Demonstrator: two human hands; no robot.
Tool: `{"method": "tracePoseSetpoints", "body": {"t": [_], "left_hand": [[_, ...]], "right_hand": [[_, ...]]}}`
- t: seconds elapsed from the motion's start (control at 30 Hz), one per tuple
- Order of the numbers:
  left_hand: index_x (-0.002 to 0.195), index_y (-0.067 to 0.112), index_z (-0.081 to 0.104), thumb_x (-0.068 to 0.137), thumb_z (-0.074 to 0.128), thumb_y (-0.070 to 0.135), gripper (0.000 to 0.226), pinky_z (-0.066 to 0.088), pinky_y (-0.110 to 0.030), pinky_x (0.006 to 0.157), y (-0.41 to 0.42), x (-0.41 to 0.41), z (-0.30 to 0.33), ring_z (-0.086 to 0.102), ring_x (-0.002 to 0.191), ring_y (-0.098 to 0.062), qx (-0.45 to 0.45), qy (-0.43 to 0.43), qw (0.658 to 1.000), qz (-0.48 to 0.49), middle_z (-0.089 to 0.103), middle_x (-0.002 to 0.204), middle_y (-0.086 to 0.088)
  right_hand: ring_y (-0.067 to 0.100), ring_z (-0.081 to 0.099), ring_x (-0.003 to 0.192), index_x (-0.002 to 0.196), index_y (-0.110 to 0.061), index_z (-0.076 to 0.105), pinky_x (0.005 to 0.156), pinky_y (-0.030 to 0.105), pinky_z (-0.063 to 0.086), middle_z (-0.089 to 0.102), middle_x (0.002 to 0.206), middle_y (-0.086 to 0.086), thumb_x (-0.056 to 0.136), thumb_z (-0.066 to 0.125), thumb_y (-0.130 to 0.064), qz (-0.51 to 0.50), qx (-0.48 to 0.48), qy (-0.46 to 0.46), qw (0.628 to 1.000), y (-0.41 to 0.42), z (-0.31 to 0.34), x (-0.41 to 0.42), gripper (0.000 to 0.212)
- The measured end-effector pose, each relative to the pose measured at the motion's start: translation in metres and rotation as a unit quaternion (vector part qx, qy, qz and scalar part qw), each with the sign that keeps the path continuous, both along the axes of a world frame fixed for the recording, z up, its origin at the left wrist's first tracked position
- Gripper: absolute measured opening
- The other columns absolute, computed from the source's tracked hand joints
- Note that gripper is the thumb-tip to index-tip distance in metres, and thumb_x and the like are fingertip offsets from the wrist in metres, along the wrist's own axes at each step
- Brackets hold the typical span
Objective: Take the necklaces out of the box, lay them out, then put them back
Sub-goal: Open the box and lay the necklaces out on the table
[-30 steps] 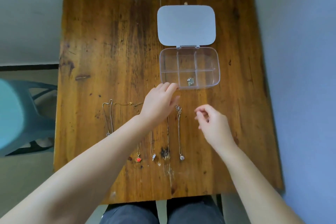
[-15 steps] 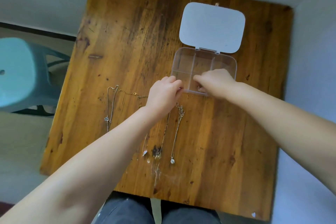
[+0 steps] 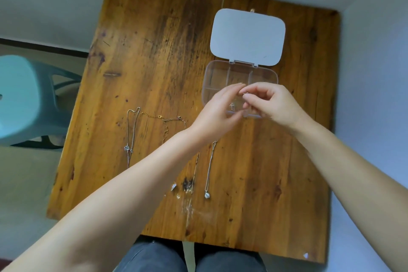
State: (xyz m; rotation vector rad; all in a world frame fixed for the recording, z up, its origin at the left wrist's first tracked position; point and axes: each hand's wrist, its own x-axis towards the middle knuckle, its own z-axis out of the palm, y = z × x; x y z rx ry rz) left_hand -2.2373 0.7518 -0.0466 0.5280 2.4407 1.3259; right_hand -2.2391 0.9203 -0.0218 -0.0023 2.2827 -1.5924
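Note:
A clear compartment box [image 3: 220, 72] stands open on the wooden table [image 3: 154, 62], its white lid [image 3: 247, 36] folded back. Both hands hover over the box's near half. My right hand [image 3: 273, 104] pinches a thin silver necklace [image 3: 232, 106] at its top; a small pendant dangles below. My left hand [image 3: 217, 115] meets it with fingertips at the same chain. Several necklaces lie side by side on the table: a silver one [image 3: 130, 137] at the left, a gold one [image 3: 163, 119], and one with a round stone [image 3: 208, 174].
A teal plastic stool [image 3: 24, 99] stands left of the table. Walls close off the far side and the right side. My knees in dark trousers [image 3: 154, 256] sit under the table's near edge.
My right hand has lifted the last necklace out of the box's near compartment. My left hand has risen from the box's edge to meet it. The camera view shifted slightly.

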Motion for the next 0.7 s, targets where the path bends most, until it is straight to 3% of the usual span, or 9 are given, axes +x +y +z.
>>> {"method": "tracePoseSetpoints", "body": {"t": [0.03, 0.1, 0.13, 0.2, 0.3, 0.47, 0.57, 0.7], "left_hand": [[0.120, 0.014, 0.057, 0.090, 0.058, 0.022, 0.031, 0.043, -0.017, 0.089, 0.006, -0.001, 0.008, 0.054, 0.112, -0.010, 0.031, -0.047, 0.998, 0.003, 0.063, 0.121, -0.002], [0.093, 0.015, 0.066, 0.093, 0.054, 0.028, 0.018, 0.048, -0.018, 0.068, 0.013, -0.004, 0.018, 0.061, 0.079, -0.002, 0.052, -0.118, 0.992, -0.005, 0.072, 0.091, 0.001], [0.082, 0.014, 0.064, 0.093, 0.052, 0.029, 0.022, 0.043, -0.016, 0.056, 0.013, -0.005, 0.020, 0.055, 0.061, 0.001, 0.052, -0.128, 0.990, -0.016, 0.070, 0.076, 0.003], [0.072, 0.015, 0.059, 0.094, 0.050, 0.031, 0.029, 0.035, -0.010, 0.047, 0.011, -0.006, 0.023, 0.043, 0.045, 0.001, 0.053, -0.141, 0.988, -0.036, 0.060, 0.060, 0.005], [0.067, 0.017, 0.056, 0.093, 0.050, 0.036, 0.033, 0.037, -0.008, 0.047, 0.007, -0.008, 0.020, 0.044, 0.044, 0.002, 0.042, -0.176, 0.983, -0.038, 0.052, 0.055, 0.009], [0.068, 0.014, 0.056, 0.091, 0.053, 0.038, 0.034, 0.034, -0.006, 0.042, 0.018, -0.006, 0.003, 0.045, 0.043, 0.002, -0.042, -0.195, 0.976, -0.082, 0.049, 0.053, 0.009], [0.067, 0.014, 0.052, 0.092, 0.053, 0.035, 0.033, 0.038, -0.016, 0.048, 0.033, 0.004, -0.016, 0.046, 0.051, -0.007, -0.133, -0.124, 0.969, -0.170, 0.048, 0.057, 0.006], [0.075, 0.014, 0.053, 0.094, 0.050, 0.032, 0.026, 0.040, -0.029, 0.058, 0.046, 0.020, -0.041, 0.058, 0.072, -0.024, -0.256, 0.056, 0.939, -0.221, 0.055, 0.070, 0.001]], "right_hand": [[0.003, 0.061, 0.060, 0.099, -0.021, 0.070, 0.052, 0.010, 0.047, 0.068, 0.072, -0.005, 0.093, 0.057, -0.016, -0.022, -0.028, 0.000, 0.999, 0.001, 0.007, 0.007, 0.014], [0.006, 0.061, 0.060, 0.094, -0.026, 0.071, 0.048, 0.013, 0.046, 0.068, 0.071, -0.007, 0.093, 0.057, -0.020, -0.087, -0.076, 0.000, 0.993, 0.007, 0.018, 0.023, 0.015], [0.006, 0.060, 0.060, 0.091, -0.028, 0.071, 0.047, 0.014, 0.046, 0.068, 0.071, -0.007, 0.092, 0.058, -0.022, -0.132, -0.100, -0.004, 0.986, 0.011, 0.021, 0.031, 0.015], [0.007, 0.061, 0.060, 0.085, -0.028, 0.069, 0.046, 0.016, 0.046, 0.070, 0.072, -0.005, 0.088, 0.057, -0.023, -0.233, -0.137, -0.024, 0.962, 0.018, 0.021, 0.051, 0.013], [0.008, 0.064, 0.060, 0.081, -0.025, 0.066, 0.046, 0.016, 0.046, 0.074, 0.077, 0.002, 0.091, 0.056, -0.016, -0.325, -0.122, -0.088, 0.934, 0.024, 0.002, 0.095, 0.017], [0.013, 0.071, 0.068, 0.102, -0.017, 0.057, 0.050, 0.018, 0.051, 0.076, 0.089, 0.001, 0.094, 0.055, -0.018, -0.337, -0.103, -0.306, 0.884, -0.004, -0.037, 0.186, 0.008], [0.014, 0.071, 0.063, 0.102, -0.018, 0.052, 0.049, 0.019, 0.051, 0.077, 0.084, 0.002, 0.095, 0.053, -0.016, -0.343, -0.104, -0.365, 0.859, -0.038, -0.054, 0.224, 0.007], [0.009, 0.065, 0.052, 0.100, -0.021, 0.048, 0.047, 0.017, 0.047, 0.073, 0.083, -0.001, 0.096, 0.050, -0.020, -0.346, -0.008, -0.332, 0.878, -0.068, -0.072, 0.241, 0.005]]}}
